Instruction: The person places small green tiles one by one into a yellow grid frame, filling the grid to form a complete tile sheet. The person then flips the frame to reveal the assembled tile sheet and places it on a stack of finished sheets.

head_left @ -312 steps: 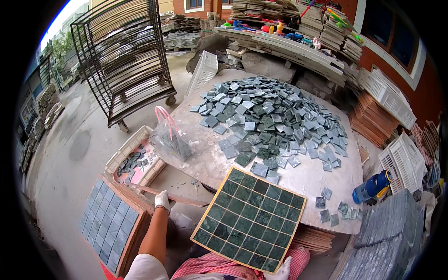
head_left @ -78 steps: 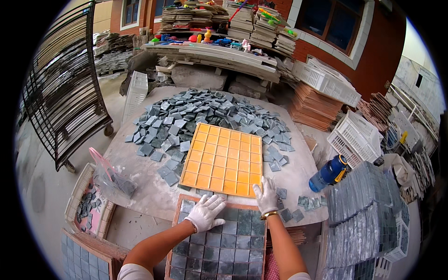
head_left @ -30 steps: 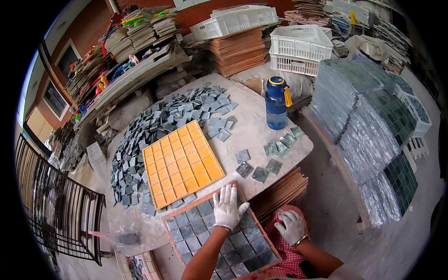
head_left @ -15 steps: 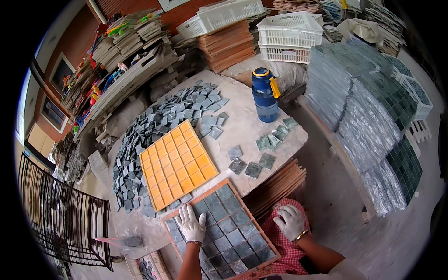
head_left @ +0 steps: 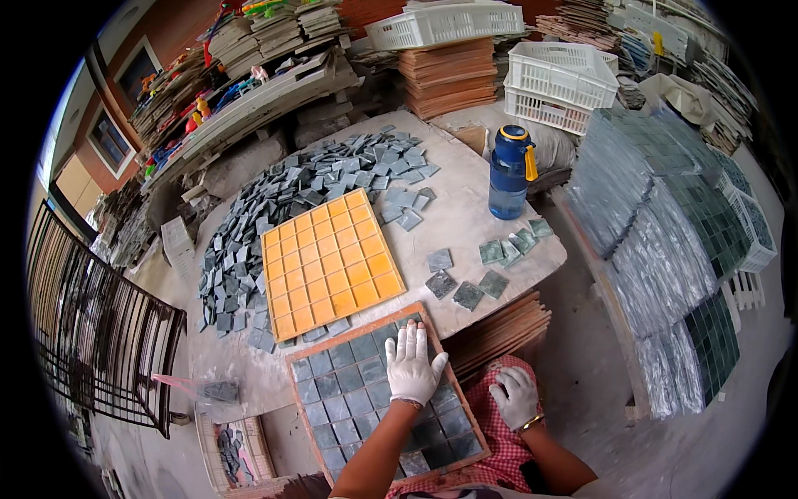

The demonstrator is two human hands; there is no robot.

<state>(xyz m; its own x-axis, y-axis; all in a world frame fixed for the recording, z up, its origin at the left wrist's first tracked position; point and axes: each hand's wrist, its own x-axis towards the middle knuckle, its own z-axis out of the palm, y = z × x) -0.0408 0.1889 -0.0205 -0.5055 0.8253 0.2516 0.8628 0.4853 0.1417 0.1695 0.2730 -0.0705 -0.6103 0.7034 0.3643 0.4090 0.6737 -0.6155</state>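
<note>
My left hand, in a white glove, lies flat with fingers extended on grey-green square tiles. These tiles sit in rows on a reddish-brown board near my lap, and my forearm covers some of them. My gloved right hand rests loosely over my knee on red checked cloth, holding nothing. Just beyond the board, a yellow grid tray with bare square cells leans over the loose tiles.
A heap of loose tiles covers the table's left and back. A blue bottle and several separate tiles stand at its right. Boards are stacked beneath. Plastic-wrapped tile stacks sit on the right; white crates behind.
My left hand has slid right across the tiles, from the board's left side toward its upper right. My right hand stays on the knee. The view has shifted somewhat.
</note>
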